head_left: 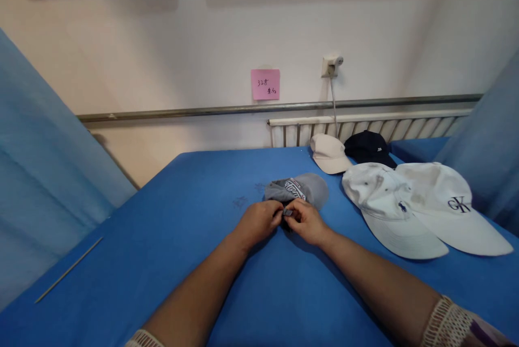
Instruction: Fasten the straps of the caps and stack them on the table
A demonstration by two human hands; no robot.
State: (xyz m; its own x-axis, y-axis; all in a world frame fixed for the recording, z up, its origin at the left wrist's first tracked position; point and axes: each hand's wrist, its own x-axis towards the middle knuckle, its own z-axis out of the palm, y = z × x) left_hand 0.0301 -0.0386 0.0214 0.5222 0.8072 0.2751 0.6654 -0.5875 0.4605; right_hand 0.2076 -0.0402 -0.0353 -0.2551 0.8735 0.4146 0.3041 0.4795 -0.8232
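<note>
A grey baseball cap [316, 187] with white lettering lies on the blue-covered table, its brim pointing right. Both hands meet at the near side of this cap. My left hand [261, 220] is closed, thumb and fingers pinched at the cap's strap [287, 212]. From the other side my right hand [306, 221] pinches the same small grey strap end between thumb and forefinger. Part of the strap and the cap's near edge are hidden behind my fingers.
To the right lie a white cap with a small dark logo [381, 201], another white cap with lettering [441, 195], a beige cap [328, 152] and a black cap [368, 146]. A thin stick [68, 269] lies on the blue table cover [182, 217] at left. Blue curtains [44, 174] hang at both sides.
</note>
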